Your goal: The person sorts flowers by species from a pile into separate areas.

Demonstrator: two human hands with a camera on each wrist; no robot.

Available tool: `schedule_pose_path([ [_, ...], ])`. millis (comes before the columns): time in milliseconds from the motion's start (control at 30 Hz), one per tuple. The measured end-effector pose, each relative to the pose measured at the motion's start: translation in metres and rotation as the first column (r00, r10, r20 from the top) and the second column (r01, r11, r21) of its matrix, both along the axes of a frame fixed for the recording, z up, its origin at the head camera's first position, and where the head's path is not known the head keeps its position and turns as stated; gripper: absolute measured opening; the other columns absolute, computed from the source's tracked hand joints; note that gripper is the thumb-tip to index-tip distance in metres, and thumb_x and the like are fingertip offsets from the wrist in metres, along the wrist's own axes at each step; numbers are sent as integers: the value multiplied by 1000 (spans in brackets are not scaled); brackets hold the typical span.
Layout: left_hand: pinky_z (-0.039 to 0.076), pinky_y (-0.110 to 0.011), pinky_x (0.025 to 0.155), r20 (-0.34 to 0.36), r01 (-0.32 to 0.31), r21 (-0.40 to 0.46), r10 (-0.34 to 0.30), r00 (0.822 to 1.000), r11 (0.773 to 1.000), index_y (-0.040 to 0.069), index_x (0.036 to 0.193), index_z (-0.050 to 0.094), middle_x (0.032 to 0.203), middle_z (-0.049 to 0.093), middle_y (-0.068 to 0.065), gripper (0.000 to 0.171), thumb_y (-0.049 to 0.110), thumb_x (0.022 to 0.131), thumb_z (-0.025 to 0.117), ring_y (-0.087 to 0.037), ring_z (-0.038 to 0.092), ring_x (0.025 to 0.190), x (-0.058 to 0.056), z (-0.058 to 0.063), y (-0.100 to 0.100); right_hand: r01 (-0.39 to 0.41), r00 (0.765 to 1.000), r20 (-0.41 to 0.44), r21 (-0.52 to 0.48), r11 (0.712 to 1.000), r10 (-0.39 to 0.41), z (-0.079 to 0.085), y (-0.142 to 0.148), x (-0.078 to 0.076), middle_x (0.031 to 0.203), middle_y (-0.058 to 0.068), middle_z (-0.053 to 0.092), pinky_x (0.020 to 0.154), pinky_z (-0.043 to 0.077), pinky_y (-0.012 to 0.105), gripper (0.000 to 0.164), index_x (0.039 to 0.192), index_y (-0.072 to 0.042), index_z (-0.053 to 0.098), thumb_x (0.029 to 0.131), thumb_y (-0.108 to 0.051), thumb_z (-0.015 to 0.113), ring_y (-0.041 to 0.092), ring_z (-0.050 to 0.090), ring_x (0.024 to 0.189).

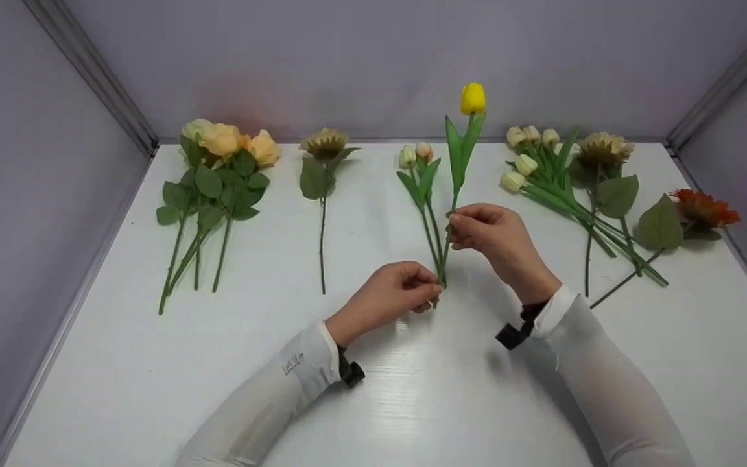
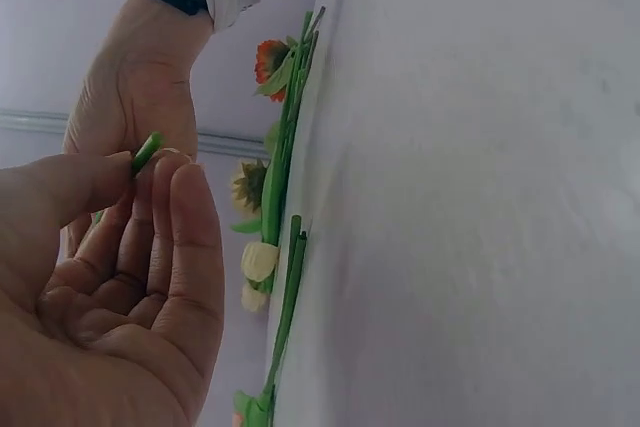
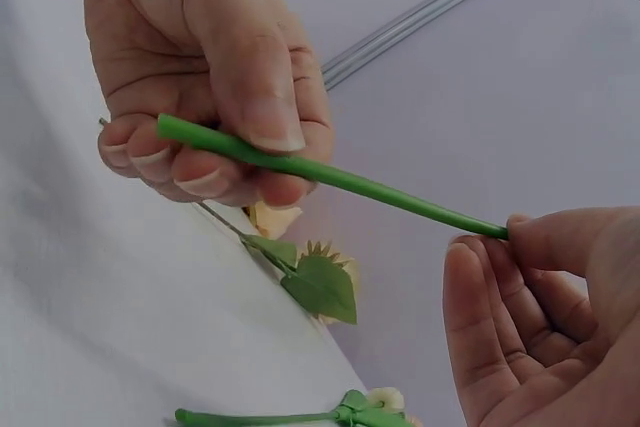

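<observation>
A yellow tulip (image 1: pixel 473 99) stands nearly upright above the white table in the head view, held by both hands. My left hand (image 1: pixel 396 293) pinches its green stem (image 3: pixel 400 199) close to the cut end, which pokes out past the thumb in the right wrist view. Higher up, below the leaves, my right hand (image 1: pixel 500 243) pinches the same stem between thumb and fingertips. Just behind the hands lie two pale tulips (image 1: pixel 414 155), one cream and one pinkish, their stems partly hidden by the held stem and the left hand.
Peach and cream roses (image 1: pixel 221 139) lie at the left, with a beige sunflower-like bloom (image 1: pixel 325 144) beside them. On the right are several cream tulips (image 1: pixel 526 164), another beige bloom (image 1: pixel 604 150) and an orange-red flower (image 1: pixel 704 209). Grey panels (image 1: pixel 373 65) enclose the table (image 1: pixel 406 402).
</observation>
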State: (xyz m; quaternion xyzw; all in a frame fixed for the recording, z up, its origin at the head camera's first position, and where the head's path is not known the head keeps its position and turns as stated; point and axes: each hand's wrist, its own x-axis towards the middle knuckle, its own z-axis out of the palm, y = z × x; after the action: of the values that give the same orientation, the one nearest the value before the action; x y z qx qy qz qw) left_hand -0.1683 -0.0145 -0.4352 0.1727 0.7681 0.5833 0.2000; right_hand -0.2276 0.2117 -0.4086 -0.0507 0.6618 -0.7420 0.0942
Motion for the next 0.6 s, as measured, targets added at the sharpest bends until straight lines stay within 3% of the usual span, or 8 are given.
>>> schedule_pose_path([
  [100, 56, -34, 82, -161, -22, -173, -7, 987, 985, 17, 118, 73, 104, 71, 8, 24, 34, 103, 65, -15, 68, 92, -1, 4, -2, -1, 999, 44, 89, 996, -3, -2, 9, -10, 95, 11, 71, 76, 61, 33, 46, 120, 11, 65, 94, -24, 78, 21, 70, 80],
  [200, 53, -30, 84, -341, -88, -301, -21, 940, 950, 17, 126, 70, 112, 69, 9, 30, 36, 105, 61, -8, 64, 95, -4, 10, -8, -6, 994, 106, 195, 981, -15, -5, 18, -24, 98, 11, 71, 77, 61, 33, 49, 124, 11, 63, 94, -25, 78, 20, 70, 81],
  [267, 53, -30, 83, -403, -115, -318, -24, 915, 941, 16, 129, 69, 114, 68, 7, 31, 34, 105, 60, -8, 65, 96, -4, 15, -13, -16, 990, 142, 272, 962, -23, -9, 20, -35, 100, 11, 71, 77, 61, 32, 49, 126, 12, 62, 96, -24, 76, 19, 70, 80],
  [333, 53, -29, 83, -431, -130, -316, -21, 902, 940, 17, 130, 68, 115, 67, 7, 30, 33, 106, 59, -8, 65, 96, -5, 19, -17, -24, 984, 176, 346, 938, -40, -12, 21, -45, 101, 11, 70, 77, 61, 31, 44, 125, 10, 64, 97, -23, 74, 19, 70, 80],
  [467, 54, -28, 83, -448, -134, -309, -20, 894, 942, 18, 131, 68, 117, 67, 7, 30, 33, 106, 58, -6, 65, 98, -4, 24, -20, -35, 977, 205, 452, 891, -66, -16, 16, -61, 102, 13, 69, 74, 61, 30, 35, 122, 7, 68, 99, -20, 71, 18, 69, 81],
  [600, 54, -28, 82, -467, -143, -302, -16, 884, 943, 19, 130, 68, 118, 67, 8, 30, 33, 106, 58, -6, 65, 97, -5, 28, -22, -38, 975, 211, 486, 873, -75, -20, 11, -70, 101, 14, 70, 74, 61, 32, 32, 119, 7, 69, 99, -18, 70, 18, 69, 81],
])
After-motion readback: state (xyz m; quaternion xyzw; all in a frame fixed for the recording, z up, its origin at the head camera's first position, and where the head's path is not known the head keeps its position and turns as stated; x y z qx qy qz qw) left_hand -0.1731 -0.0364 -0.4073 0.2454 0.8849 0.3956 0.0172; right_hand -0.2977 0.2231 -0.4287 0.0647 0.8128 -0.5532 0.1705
